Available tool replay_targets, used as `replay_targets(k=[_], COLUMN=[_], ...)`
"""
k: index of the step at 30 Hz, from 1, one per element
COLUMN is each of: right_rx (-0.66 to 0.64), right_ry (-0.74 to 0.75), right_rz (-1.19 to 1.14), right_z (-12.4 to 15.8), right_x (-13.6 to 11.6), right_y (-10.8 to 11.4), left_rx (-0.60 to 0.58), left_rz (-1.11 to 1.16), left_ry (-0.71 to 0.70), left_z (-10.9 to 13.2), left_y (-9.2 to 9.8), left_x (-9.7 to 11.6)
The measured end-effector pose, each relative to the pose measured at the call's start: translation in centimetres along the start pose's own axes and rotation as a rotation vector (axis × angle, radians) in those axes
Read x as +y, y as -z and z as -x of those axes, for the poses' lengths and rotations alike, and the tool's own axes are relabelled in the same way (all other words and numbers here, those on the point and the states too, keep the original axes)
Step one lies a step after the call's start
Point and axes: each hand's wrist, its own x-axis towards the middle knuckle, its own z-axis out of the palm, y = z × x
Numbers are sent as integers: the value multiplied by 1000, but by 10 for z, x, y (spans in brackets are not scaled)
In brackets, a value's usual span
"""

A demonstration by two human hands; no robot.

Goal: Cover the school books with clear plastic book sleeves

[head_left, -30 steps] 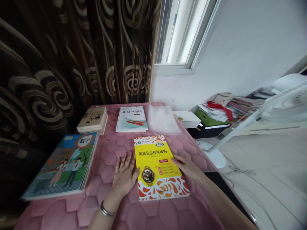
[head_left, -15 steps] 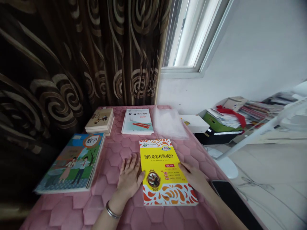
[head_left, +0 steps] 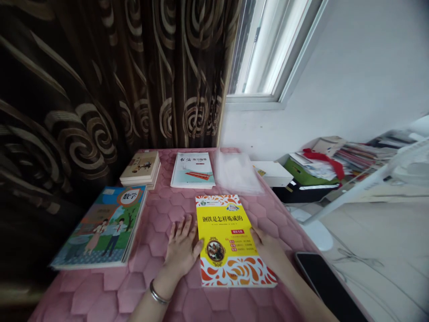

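A yellow paperback book (head_left: pixel 217 228) with red-orange leaf patterns lies face up in the middle of the pink padded tabletop (head_left: pixel 214 304). My left hand (head_left: pixel 182 248), a silver bangle on its wrist, rests flat to the left of the book with fingers spread. Its thumb reaches the book's left edge. At the opposite edge, my right hand (head_left: pixel 266 248) is closed on the book's side, with most of its fingers hidden. Left of my left hand lies a stack of textbooks topped by a blue-green maths book (head_left: pixel 103 228).
Behind are a small stack of tan books (head_left: pixel 140 167), a white calligraphy workbook (head_left: pixel 192 170) and clear plastic sleeves (head_left: pixel 236 172). A black phone-like slab (head_left: pixel 326 286) lies by the right edge. Beyond stand a white lamp-like stand (head_left: pixel 318 232) and a paper-filled box (head_left: pixel 301 192).
The view has shifted very slightly. Both hands and the yellow book stay practically where they were.
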Motion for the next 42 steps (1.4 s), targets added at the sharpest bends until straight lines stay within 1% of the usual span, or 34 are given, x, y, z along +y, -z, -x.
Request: replay_targets(k=[5,11,16,19,21,23,25,26,28,30,32,35,37,42], right_rx=[-32,-41,-28,2,86,204,277,266,182,94,61,77,100,193], right_ry=[-6,7,31,54,68,136,299,402,573,661,688,653,571,222], right_rz=[49,10,-13,74,229,369,412,407,407,434,454,460,433,221], right_z=[0,0,-2,-1,2,8,15,19,26,31,32,28,21,-12], right_x=[-1,-4,0,2,-2,-10,-21,-26,-34,-35,-30,-16,-6,17], right_y=[0,2,-1,-1,0,-2,-7,-12,-24,-36,-43,-44,-40,-23], left_rx=[-3,-19,-39,-41,-23,-7,-13,-24,-53,-75,-80,-67,-61,-57], left_rz=[12,3,-9,-4,10,32,53,62,76,83,79,65,56,58], left_ry=[8,16,1,11,22,-2,-69,-102,-137,-126,-102,-76,-59,-44], left_z=[0,0,-1,-1,1,3,7,9,12,13,14,14,15,16], left_y=[2,7,9,12,14,17,17,16,12,7,2,0,1,-1], left_x=[1,3,4,6,11,19,28,33,40,44,46,48,50,51])
